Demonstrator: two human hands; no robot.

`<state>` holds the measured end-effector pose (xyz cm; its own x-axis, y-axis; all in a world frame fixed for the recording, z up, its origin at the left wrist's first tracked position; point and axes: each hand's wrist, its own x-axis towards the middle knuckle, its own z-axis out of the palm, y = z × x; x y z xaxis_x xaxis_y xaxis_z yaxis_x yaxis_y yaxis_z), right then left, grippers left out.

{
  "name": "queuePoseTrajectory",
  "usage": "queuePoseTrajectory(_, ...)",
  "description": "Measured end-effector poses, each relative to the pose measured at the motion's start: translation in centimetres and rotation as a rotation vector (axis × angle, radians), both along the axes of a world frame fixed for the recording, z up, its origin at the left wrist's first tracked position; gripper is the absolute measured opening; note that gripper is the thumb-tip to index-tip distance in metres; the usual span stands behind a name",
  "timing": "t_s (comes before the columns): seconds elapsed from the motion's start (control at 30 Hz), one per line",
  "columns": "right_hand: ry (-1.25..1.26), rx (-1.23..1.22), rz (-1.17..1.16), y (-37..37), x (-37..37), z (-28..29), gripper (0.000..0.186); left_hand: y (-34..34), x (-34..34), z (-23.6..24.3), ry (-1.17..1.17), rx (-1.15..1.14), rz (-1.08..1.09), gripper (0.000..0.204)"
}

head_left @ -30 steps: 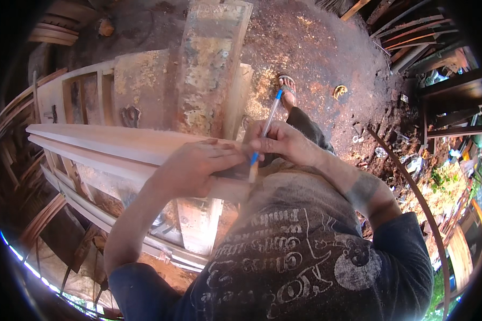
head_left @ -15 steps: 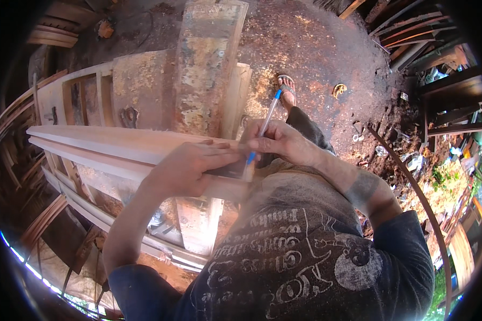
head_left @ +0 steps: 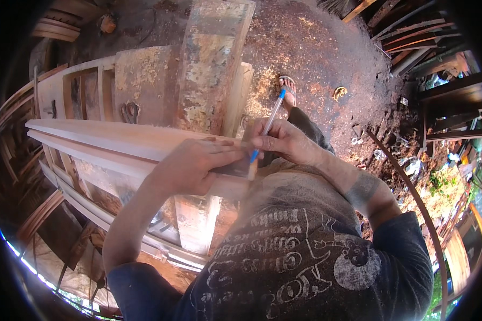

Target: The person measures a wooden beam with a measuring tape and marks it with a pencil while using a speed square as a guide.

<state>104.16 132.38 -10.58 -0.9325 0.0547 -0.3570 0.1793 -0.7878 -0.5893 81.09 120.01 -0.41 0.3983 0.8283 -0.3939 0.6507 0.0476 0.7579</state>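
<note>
My right hand (head_left: pixel 285 140) pinches a clear pen (head_left: pixel 275 113) with blue ends, held at a slant. Its lower tip points down at the near end of a pale wooden board (head_left: pixel 227 187). My left hand (head_left: pixel 195 165) lies across the boards with the fingers stretched together and the thumb on the near side. It holds a dark flat piece (head_left: pixel 235 169) against the wood, partly hidden under the fingers. Beside that board runs a second long pale board (head_left: pixel 112 135), reaching away to the left. The boards' near ends lie close to my shirt.
A worn, stained plank (head_left: pixel 211 64) lies beyond the boards. A wooden frame (head_left: pixel 107 93) and a dark metal clamp-like piece (head_left: pixel 129 112) are at the left. My sandalled foot (head_left: pixel 287 88) stands on the dusty floor. Scrap timber (head_left: pixel 418 37) and a curved strip (head_left: pixel 412 176) are at the right.
My right hand and the pen have shifted very slightly to the right. The left hand stays in place on the boards, and the view has tilted a little.
</note>
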Motion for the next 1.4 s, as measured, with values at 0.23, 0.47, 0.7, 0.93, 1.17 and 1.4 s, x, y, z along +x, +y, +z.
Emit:
queuePoseTrajectory(0.23,0.012,0.056,0.023,0.2,0.0,0.3,0.017,-0.1,0.3,-0.3,0.113,0.183,-0.018,0.055)
queuePoseTrajectory(0.47,-0.052,0.108,-0.011,0.2,-0.2,-3.2,0.018,-0.2,0.3,-1.0,0.104,0.231,0.003,0.056)
queuePoseTrajectory(0.7,-0.125,0.155,-0.023,-0.2,-0.1,-7.9,0.019,-0.3,0.1,-1.2,0.108,0.197,-0.016,0.056)
queuePoseTrajectory(0.93,-0.246,0.142,-0.057,-0.3,-0.3,-6.5,0.014,-0.2,0.2,-1.2,0.111,0.177,-0.018,0.055)
queuePoseTrajectory(1.17,-0.083,0.196,-0.042,-0.3,0.2,0.8,0.021,-0.1,0.3,-0.9,0.124,0.18,-0.02,0.056)
queuePoseTrajectory(1.4,-0.099,0.159,-0.02,-0.2,-0.2,-2.0,0.016,0.0,0.4,-0.8,0.132,0.154,-0.016,0.056)
